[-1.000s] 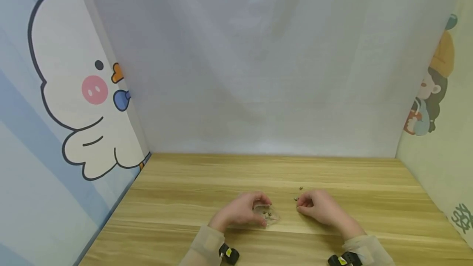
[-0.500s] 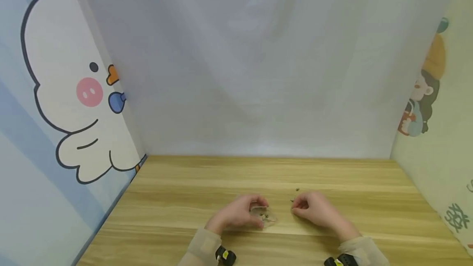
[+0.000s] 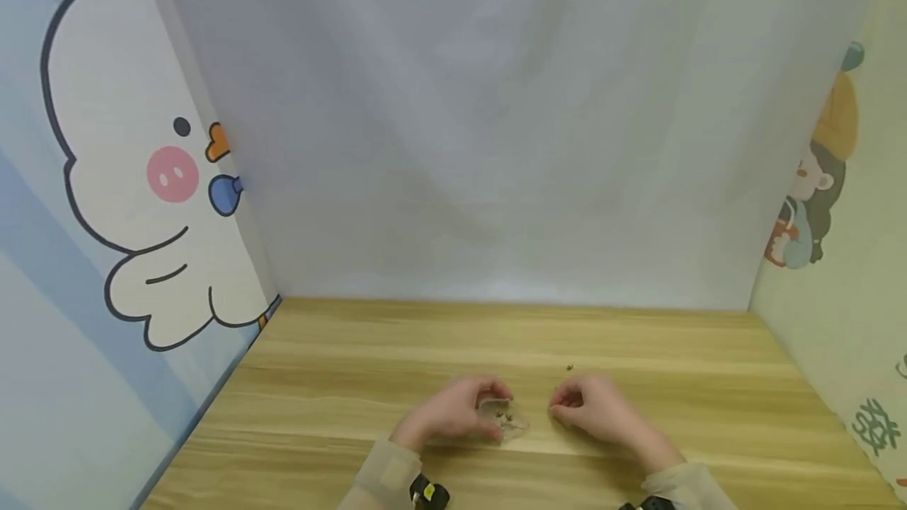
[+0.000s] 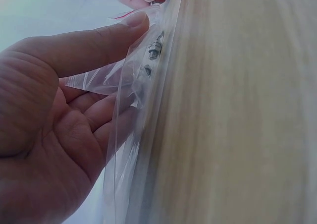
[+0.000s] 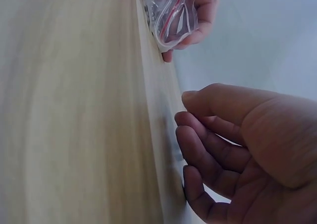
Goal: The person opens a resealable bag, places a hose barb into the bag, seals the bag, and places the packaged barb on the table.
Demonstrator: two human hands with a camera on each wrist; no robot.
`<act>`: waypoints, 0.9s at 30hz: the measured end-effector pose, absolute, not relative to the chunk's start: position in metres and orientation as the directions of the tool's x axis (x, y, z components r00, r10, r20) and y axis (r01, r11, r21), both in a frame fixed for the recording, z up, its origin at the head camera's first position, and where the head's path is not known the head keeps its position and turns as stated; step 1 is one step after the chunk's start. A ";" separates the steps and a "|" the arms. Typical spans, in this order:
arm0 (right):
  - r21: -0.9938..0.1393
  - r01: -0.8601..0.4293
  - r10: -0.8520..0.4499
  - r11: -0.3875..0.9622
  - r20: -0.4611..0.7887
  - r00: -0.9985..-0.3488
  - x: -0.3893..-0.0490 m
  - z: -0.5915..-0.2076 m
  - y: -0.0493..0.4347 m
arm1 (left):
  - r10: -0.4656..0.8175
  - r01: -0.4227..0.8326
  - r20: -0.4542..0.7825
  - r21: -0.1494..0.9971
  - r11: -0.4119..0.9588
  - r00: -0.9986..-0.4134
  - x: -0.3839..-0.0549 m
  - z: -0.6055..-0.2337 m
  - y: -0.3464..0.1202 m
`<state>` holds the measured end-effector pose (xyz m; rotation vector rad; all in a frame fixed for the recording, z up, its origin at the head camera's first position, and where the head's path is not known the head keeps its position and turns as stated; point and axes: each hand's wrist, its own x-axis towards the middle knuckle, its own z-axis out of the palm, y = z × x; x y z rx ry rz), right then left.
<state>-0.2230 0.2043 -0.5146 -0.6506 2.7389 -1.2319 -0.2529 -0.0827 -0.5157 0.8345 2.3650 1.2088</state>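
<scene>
A clear zip bag (image 4: 130, 80) with a red seal line lies low at the tabletop, its mouth towards my right hand. My left hand (image 3: 457, 409) holds it, thumb on one side and fingers on the other. Inside are several small metal screws (image 4: 154, 49), threads showing on one. My right hand (image 3: 591, 408) is just right of the bag mouth, thumb and index finger pinched together. A small bit of metal (image 4: 152, 4) shows at its fingertips in the left wrist view, probably a screw. The right wrist view does not show it.
Another tiny metal piece (image 3: 570, 367) lies on the wooden table (image 3: 354, 352) beyond my right hand. A pale curtain (image 3: 496, 140) hangs behind the table. Printed panels with a cartoon bird (image 3: 127, 140) and a figure stand at the left and right sides.
My right hand has shifted slightly left, nearer the bag, with its fingertips still pinched. The left hand keeps its hold on the bag. The head view has moved a little.
</scene>
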 end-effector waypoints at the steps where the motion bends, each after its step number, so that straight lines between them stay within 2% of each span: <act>1: -0.729 -0.356 -0.408 0.584 0.115 -0.906 -0.223 -0.514 0.204 | 0.645 0.345 -0.042 0.818 0.461 -0.763 -0.254 -0.516 -0.083; 27: -0.781 -0.363 -0.424 0.508 0.140 -0.895 -0.214 -0.510 0.177 | 0.649 0.343 -0.047 0.819 0.460 -0.759 -0.253 -0.514 -0.083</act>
